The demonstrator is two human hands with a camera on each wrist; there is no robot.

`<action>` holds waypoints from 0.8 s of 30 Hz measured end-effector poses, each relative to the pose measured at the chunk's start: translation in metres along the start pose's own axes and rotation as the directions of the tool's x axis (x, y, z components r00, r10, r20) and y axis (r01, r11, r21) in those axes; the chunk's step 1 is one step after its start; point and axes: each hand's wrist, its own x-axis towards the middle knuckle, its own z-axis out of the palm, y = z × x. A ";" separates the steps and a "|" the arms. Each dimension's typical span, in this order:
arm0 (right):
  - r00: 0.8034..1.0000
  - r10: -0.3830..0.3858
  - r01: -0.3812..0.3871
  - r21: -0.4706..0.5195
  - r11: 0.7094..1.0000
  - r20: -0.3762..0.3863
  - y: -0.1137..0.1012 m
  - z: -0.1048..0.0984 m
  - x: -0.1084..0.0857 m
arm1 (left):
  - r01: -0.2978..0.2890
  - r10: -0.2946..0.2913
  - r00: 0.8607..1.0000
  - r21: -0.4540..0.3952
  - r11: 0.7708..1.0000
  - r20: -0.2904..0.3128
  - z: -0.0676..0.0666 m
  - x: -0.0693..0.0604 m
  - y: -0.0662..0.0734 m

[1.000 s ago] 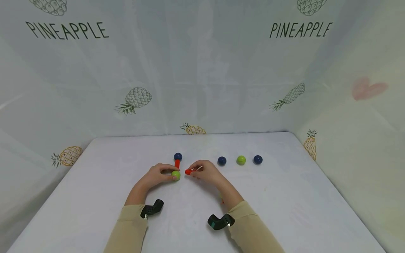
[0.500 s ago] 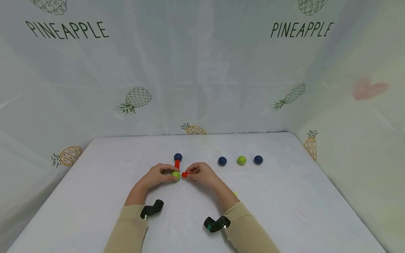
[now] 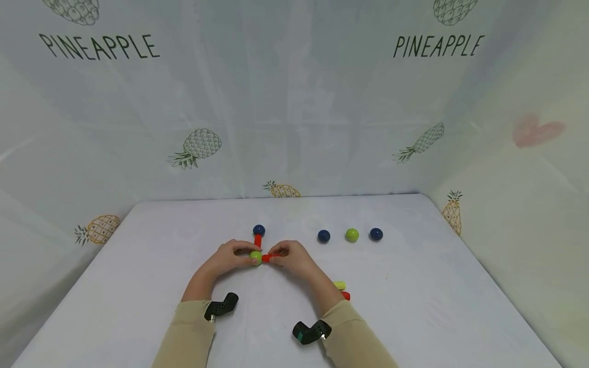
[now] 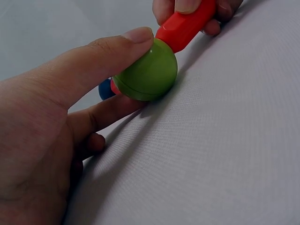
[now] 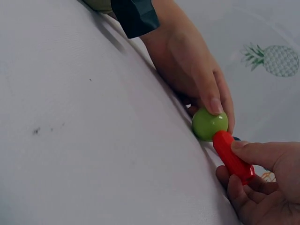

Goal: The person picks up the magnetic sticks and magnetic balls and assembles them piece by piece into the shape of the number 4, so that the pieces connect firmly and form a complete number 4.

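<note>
My left hand (image 3: 228, 257) pinches a green ball (image 4: 152, 72) between thumb and fingers, low over the white table. From that ball a red rod (image 3: 257, 240) runs away to a blue ball (image 3: 259, 230) at its far end. In my right hand (image 3: 294, 259) a second red rod (image 5: 233, 157) is pinched by thumb and fingers. Its tip touches the green ball's right side in both wrist views; whether it sits inside a hole there I cannot tell.
Farther right on the table (image 3: 414, 306) lie a blue ball (image 3: 324, 236), a green ball (image 3: 352, 235) and another blue ball (image 3: 376, 234) in a row. A yellow-green rod (image 3: 339, 285) and a red rod (image 3: 346, 296) lie partly hidden behind the right forearm.
My right hand has moved left and slightly nearer, bringing its red rod from apart to touching the green ball. The left hand has stayed in place. Rods behind the right forearm have come into view.
</note>
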 end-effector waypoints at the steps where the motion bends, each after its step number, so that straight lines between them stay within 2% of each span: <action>1: 1.000 0.005 -0.005 -0.003 1.000 -0.005 0.000 0.000 0.000 | 0.000 0.000 1.000 0.003 1.000 -0.002 0.000 0.000 0.000; 5: 0.999 0.026 -0.026 -0.014 1.000 -0.028 -0.003 -0.001 -0.002 | 0.013 -0.013 1.000 -0.002 1.000 -0.007 0.000 0.000 0.000; 10: 0.997 0.015 -0.016 -0.009 1.000 -0.069 -0.004 -0.003 -0.004 | 0.022 -0.022 1.000 -0.025 0.999 -0.005 0.002 0.000 -0.001; 18: 0.993 0.005 0.003 0.063 0.998 -0.115 0.001 0.002 -0.004 | 0.027 -0.027 1.000 -0.045 0.999 -0.009 0.002 -0.003 -0.001; 24: 0.993 0.014 -0.005 0.075 0.997 -0.121 -0.001 -0.003 -0.002 | 0.019 -0.019 1.000 -0.057 0.998 -0.005 0.001 0.000 0.000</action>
